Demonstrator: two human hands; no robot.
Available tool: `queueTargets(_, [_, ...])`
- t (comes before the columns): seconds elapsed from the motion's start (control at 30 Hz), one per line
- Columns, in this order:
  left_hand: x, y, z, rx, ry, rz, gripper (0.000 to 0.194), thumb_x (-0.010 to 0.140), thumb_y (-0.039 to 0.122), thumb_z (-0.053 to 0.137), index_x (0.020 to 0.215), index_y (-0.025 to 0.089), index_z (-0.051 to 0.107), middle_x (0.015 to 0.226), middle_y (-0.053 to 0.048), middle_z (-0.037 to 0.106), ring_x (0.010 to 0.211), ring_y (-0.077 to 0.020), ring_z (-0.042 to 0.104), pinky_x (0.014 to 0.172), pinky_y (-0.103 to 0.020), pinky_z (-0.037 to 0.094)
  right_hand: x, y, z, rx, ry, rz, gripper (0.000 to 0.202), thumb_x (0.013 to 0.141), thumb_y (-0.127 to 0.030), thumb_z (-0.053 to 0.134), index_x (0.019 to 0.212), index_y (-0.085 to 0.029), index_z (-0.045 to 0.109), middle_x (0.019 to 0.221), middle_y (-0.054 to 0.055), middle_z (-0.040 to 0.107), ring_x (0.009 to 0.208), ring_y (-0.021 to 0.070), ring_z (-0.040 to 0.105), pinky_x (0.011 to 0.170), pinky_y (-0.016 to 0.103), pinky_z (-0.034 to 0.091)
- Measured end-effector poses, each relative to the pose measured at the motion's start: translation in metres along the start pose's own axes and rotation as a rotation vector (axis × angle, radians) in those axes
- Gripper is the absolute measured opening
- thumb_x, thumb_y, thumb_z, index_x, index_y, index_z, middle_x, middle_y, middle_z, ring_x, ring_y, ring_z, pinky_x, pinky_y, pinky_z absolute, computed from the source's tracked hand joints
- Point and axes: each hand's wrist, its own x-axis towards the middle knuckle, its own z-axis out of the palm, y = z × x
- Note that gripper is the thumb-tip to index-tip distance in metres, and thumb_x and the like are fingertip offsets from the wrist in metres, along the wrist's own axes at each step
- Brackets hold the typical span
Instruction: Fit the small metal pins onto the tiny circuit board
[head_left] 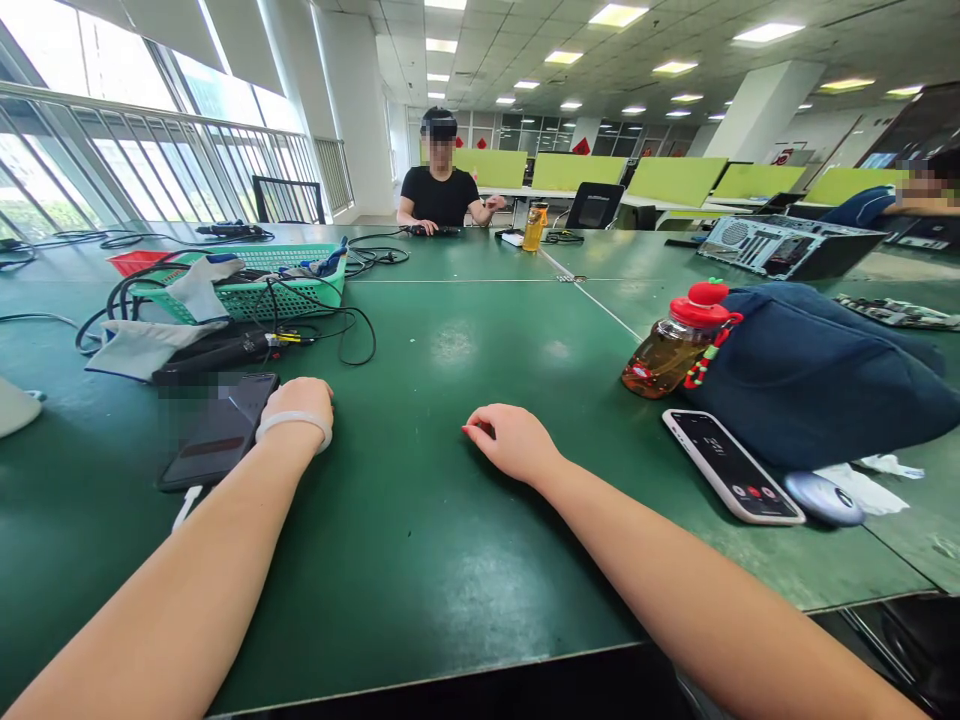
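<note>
My left hand, with a pale bangle on its wrist, rests on the green table beside a dark phone. Its fingers are curled in like a loose fist, mostly hidden from me, and no held object shows. My right hand lies on the bare tabletop to the right. Its thumb and fingers curl toward each other around a small dark gap, with nothing seen between them. A white cable runs from the phone's near end, partly behind my left forearm.
A green basket with cables and gloves stands back left. At right are a red-lidded bottle, a dark blue bag, a white-cased phone and a round grey-blue object. A person sits across; a computer case lies beyond.
</note>
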Motion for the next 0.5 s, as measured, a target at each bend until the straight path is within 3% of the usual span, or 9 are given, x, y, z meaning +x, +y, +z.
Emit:
queueTargets(0.1, [-0.005,0.008,-0.005,0.135,0.016,-0.076,0.030,0.068,0.023,0.056,0.094,0.018,0.069,0.095,-0.013,0.068,0.091,-0.0313,0.059,0.075,-0.037,0.044,0.000,0.000,0.000,-0.002,-0.004,0.004,0.023,0.086,-0.031,0.043,0.078,-0.021,0.062,0.076,0.000,0.062,0.068,0.0116,0.052,0.058,0.023,0.034])
queueTargets(0.23, [-0.007,0.014,-0.004,0.053,0.109,-0.023,0.035,0.077,0.030,0.046,0.101,0.018,0.068,0.098,-0.015,0.066,0.091,-0.0315,0.058,0.075,-0.038,0.042,0.000,0.000,0.000,0.019,-0.006,0.008,0.023,0.086,-0.031,0.043,0.078,-0.021,0.063,0.077,0.000,0.062,0.068,0.0114,0.052,0.058,0.023,0.035])
queueTargets(0.33, [-0.004,0.014,0.003,-0.103,0.169,-0.057,0.036,0.078,0.030,0.044,0.104,0.020,0.067,0.086,-0.011,0.067,0.079,-0.0259,0.058,0.068,-0.033,0.042,0.001,0.001,0.001,0.066,-0.010,0.023,0.023,0.086,-0.031,0.044,0.077,-0.021,0.063,0.076,0.000,0.063,0.067,0.0112,0.052,0.058,0.023,0.035])
queueTargets(0.43, [0.002,0.010,0.013,-0.292,0.130,-0.169,0.037,0.078,0.032,0.045,0.107,0.022,0.065,0.063,-0.004,0.061,0.055,-0.0183,0.051,0.052,-0.027,0.036,0.001,0.003,0.003,0.138,-0.026,0.025,0.022,0.085,-0.029,0.045,0.076,-0.020,0.063,0.073,0.000,0.062,0.064,0.0107,0.052,0.058,0.023,0.036])
queueTargets(0.5, [0.004,0.011,0.019,-0.384,0.115,-0.171,0.038,0.078,0.033,0.044,0.109,0.021,0.064,0.059,-0.002,0.058,0.048,-0.0154,0.046,0.049,-0.025,0.032,0.002,0.004,0.006,0.179,-0.045,0.013,0.018,0.083,-0.027,0.048,0.076,-0.020,0.063,0.070,-0.001,0.061,0.063,0.0102,0.051,0.058,0.023,0.037])
